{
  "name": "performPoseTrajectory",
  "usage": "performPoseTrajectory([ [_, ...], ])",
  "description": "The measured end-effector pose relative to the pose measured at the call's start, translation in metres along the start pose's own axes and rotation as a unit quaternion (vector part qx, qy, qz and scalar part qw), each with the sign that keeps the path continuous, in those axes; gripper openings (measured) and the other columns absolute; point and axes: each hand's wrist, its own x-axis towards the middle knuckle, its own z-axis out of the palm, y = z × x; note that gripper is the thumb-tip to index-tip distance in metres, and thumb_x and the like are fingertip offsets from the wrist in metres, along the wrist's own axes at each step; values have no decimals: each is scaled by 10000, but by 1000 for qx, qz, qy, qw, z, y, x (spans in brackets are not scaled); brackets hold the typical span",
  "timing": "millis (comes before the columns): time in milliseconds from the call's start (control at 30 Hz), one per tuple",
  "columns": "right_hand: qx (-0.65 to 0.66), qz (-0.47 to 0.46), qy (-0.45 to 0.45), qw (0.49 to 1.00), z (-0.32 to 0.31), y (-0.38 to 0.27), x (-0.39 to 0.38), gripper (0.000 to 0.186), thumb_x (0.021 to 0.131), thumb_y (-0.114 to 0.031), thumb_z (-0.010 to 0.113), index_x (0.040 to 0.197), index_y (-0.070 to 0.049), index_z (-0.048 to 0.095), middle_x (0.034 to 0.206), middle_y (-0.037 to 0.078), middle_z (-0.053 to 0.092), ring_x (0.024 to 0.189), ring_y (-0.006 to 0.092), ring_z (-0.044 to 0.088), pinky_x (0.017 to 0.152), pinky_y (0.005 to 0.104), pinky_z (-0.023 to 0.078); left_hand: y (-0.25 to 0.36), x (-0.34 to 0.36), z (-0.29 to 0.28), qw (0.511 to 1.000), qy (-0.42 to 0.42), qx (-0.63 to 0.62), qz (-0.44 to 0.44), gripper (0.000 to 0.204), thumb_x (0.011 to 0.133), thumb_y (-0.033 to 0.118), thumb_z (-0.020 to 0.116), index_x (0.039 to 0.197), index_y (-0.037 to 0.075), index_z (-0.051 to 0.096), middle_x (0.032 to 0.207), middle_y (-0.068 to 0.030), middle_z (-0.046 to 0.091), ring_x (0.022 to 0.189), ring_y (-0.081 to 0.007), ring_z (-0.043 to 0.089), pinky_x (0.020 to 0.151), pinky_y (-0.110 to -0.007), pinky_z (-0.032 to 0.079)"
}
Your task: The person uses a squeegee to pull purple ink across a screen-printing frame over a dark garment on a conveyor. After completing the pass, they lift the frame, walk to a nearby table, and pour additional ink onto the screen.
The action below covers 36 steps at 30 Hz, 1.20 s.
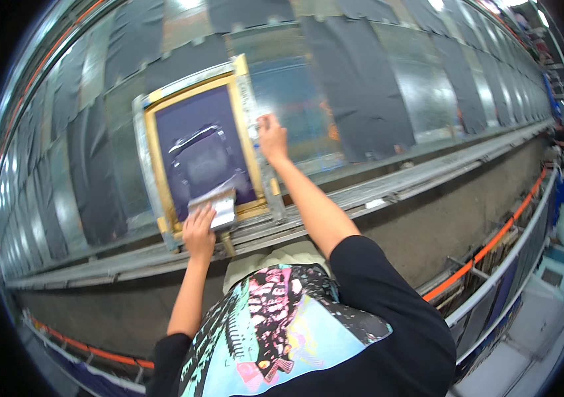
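Note:
A screen-printing frame [152, 159] lies tilted on the long table, its wooden sides partly covered in silvery tape. Dark purple mesh [192, 114] fills it, with a wet, glossy rectangular outline around a paler patch in the middle. My left hand [199, 231] is closed around a silvery squeegee [223, 213], which rests at the near end of the mesh. At the frame's right side, my right hand [272, 139] has its fingers curled against the taped edge. Its fingertips are partly hidden.
Dark grey cloth panels [354, 79] alternate with shiny bare strips along the table [421, 79]. A metal rail [414, 173] runs along its near edge. Behind me on the right are an orange pipe [487, 246] and a railing [503, 281]. Another person [563, 134] is far right.

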Motion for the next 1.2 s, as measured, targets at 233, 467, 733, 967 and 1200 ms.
performPoseTrajectory([
  [233, -41, -29, -3, 999, 8, 2, -7, 252, 1038, -294, 564, 1065, -81, 698, 951, 182, 752, 912, 407, 725, 819, 501, 535, -73, 179, -27, 995, 47, -63, -58, 395, 774, -26, 639, 1064, 194, 792, 1055, -36, 775, 997, -297, 702, 879, -442, 554],
  [467, -43, 2, 6, 999, 2, 7, 11, 213, 1039, -257, 587, 1080, -74, 687, 879, 177, 741, 805, 365, 715, 762, 449, 526, -39, 102, 15, 998, 59, -15, -30, 397, 777, -75, 637, 1043, 186, 775, 1131, -6, 767, 1061, -251, 710, 914, -443, 518],
  [733, -31, 26, -50, 998, 3, -13, -12, 228, 1048, -266, 571, 1077, -71, 684, 847, 172, 730, 809, 359, 711, 761, 457, 520, -71, 160, -1, 991, 112, -26, -61, 352, 799, -47, 626, 1019, 176, 788, 1046, -18, 788, 966, -255, 724, 815, -413, 534],
  [967, -26, 33, -10, 999, -4, -6, 4, 221, 1045, -255, 573, 1068, -66, 685, 846, 179, 734, 790, 372, 716, 749, 467, 521, -32, 93, 22, 997, 62, -8, -36, 398, 767, -68, 652, 1014, 211, 791, 1054, 6, 780, 1024, -238, 714, 843, -415, 514],
  [1200, -5, 26, -27, 999, 4, -11, -10, 216, 1033, -251, 583, 1071, -66, 689, 863, 197, 734, 831, 395, 716, 757, 482, 523, -67, 162, 0, 990, 114, -36, -74, 333, 815, -35, 636, 989, 197, 802, 1039, -2, 788, 984, -243, 722, 815, -410, 537],
])
